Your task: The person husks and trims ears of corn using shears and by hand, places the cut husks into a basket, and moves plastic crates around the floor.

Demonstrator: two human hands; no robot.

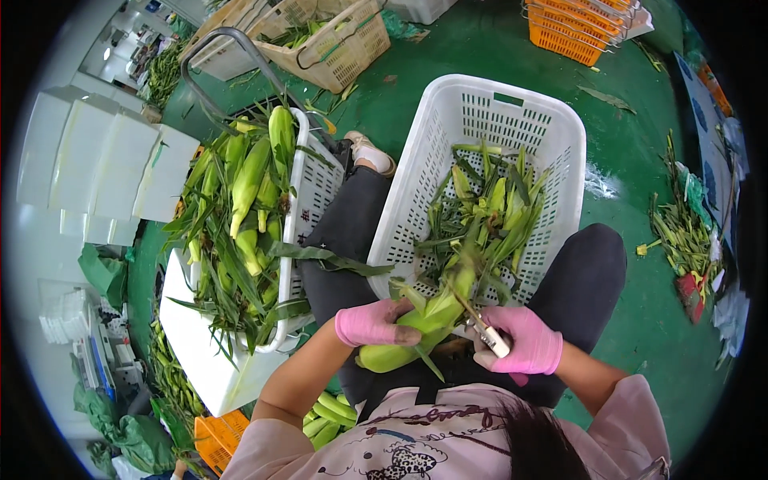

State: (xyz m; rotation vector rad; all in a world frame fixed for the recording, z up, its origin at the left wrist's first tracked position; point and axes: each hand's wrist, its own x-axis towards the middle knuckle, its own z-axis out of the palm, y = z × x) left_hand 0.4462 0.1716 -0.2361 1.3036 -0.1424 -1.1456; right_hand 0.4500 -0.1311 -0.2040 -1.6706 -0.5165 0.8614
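Observation:
My left hand [384, 324], in a pink glove, is wrapped around a green ear of corn in its husk [427, 327]. The ear lies slanted across my lap, with its far end over the near rim of a white slotted plastic basket [480, 90]. My right hand [517, 341], also in a pink glove, grips a cutting tool with a pale handle [495, 342]. Its narrow blade points up along the ear; blur hides the exact type and whether it touches. Cut husk leaves and trimmings [495, 198] lie inside the basket between my knees.
On my left, a second white basket [300, 135] is heaped with unhusked corn [251, 174], beside a white foam box [207, 336]. Peeled-looking green ears [327, 417] lie below. Orange crates [567, 30] stand at the back right. Plant scraps [684, 234] litter the green floor.

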